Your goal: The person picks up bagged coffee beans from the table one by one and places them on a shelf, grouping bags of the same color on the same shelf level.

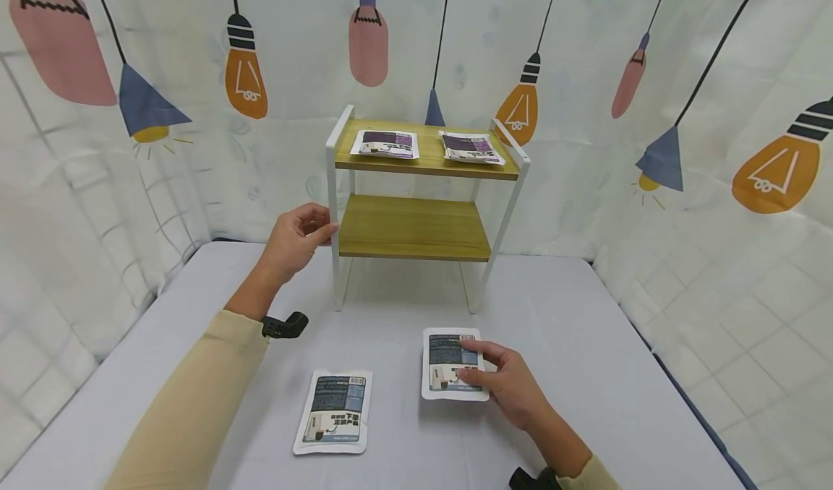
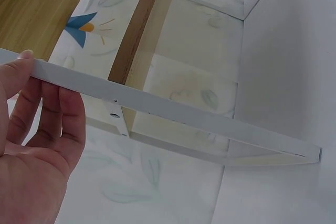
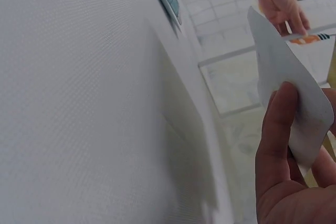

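My left hand (image 1: pixel 301 238) pinches the white front left post of a two-tier shelf rack (image 1: pixel 416 228) between thumb and fingers. The left wrist view shows the thumb on one side of the white post (image 2: pixel 173 109) and the fingers on the other. With my right hand (image 1: pixel 510 381) I hold a white pouch (image 1: pixel 453 364) with a dark blue and white label, raised off the table. Its plain white back (image 3: pixel 289 77) faces the right wrist camera. A matching pouch (image 1: pixel 335 412) lies flat on the table, left of the right hand.
Two spots on the top board hold purple-labelled pouches, one at the left (image 1: pixel 385 144) and some at the right (image 1: pixel 471 148). The lower board (image 1: pixel 413 228) is bare wood. A white cloth covers the table (image 1: pixel 553 309). Behind hangs a curtain (image 1: pixel 293 150) printed with lamps.
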{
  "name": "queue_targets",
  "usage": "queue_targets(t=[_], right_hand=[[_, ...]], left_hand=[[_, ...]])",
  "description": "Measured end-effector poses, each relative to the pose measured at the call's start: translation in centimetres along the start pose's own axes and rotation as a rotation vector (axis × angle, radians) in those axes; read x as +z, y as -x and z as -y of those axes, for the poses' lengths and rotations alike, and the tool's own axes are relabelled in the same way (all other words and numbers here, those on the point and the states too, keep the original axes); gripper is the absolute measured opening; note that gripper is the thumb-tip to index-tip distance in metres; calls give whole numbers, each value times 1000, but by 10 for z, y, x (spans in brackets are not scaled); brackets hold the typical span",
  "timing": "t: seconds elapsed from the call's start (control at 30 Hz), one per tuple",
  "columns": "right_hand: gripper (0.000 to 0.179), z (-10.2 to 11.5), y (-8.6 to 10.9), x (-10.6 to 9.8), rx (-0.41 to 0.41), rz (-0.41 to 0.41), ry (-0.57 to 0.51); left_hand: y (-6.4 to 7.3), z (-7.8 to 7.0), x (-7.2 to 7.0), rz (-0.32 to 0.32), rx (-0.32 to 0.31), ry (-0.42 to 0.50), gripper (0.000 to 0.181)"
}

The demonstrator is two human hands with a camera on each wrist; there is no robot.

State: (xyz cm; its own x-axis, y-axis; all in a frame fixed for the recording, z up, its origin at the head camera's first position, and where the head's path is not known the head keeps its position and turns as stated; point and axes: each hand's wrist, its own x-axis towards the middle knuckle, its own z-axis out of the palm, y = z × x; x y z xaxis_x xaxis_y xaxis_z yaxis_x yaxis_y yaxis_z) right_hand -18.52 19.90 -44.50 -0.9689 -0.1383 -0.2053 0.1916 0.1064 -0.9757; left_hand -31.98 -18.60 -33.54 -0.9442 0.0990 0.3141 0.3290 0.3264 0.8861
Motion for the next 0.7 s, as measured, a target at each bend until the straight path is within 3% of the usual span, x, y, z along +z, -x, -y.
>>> queue_targets(t=[0.7], right_hand=[[56, 14, -7, 0, -45, 19, -8]], left_hand=[[0, 0, 0, -6, -10, -15, 33]])
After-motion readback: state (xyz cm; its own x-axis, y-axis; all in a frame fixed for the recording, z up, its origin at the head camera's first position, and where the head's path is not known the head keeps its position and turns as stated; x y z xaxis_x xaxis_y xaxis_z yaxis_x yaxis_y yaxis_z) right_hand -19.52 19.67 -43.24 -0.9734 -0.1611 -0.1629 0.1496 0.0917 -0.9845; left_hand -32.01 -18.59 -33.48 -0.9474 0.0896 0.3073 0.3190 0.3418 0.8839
